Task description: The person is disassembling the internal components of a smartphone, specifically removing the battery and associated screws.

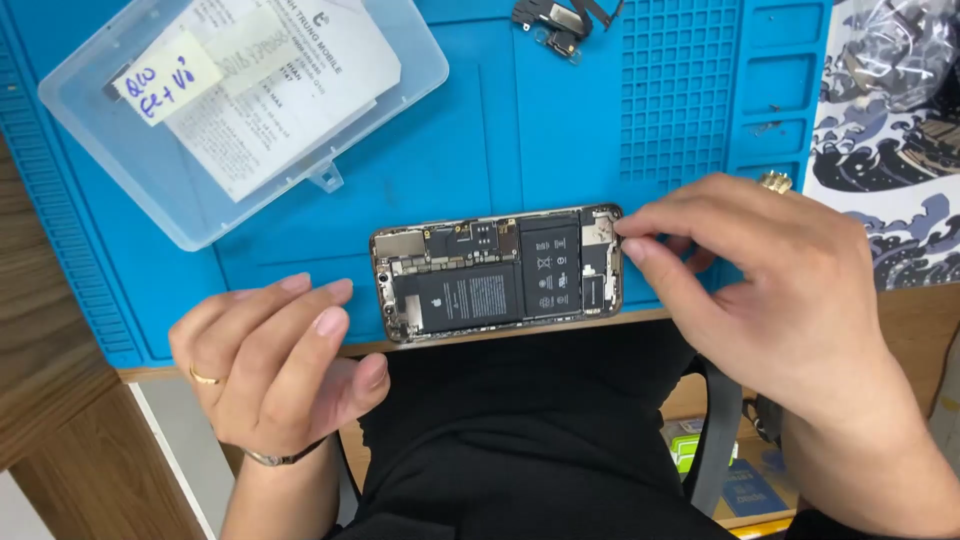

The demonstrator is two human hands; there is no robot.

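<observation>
Your right hand [790,290] has its fingertips pinched together at the end of the opened dark smartphone with its exposed black battery and circuit boards [497,272]; whether a small part sits in that pinch cannot be told; your left hand [275,360] rests loosely curled and empty just beside the phone's other end, not bracing it. The phone lies between your hands, at the near edge of the blue silicone work mat [500,110] on the wooden tabletop [50,400]; a firm tug could slide it off that edge, or tear a thin connector. Beyond your left hand sits a clear plastic box with papers inside [250,100]; beyond your right, small black loose parts [560,20] could be swept away.
</observation>
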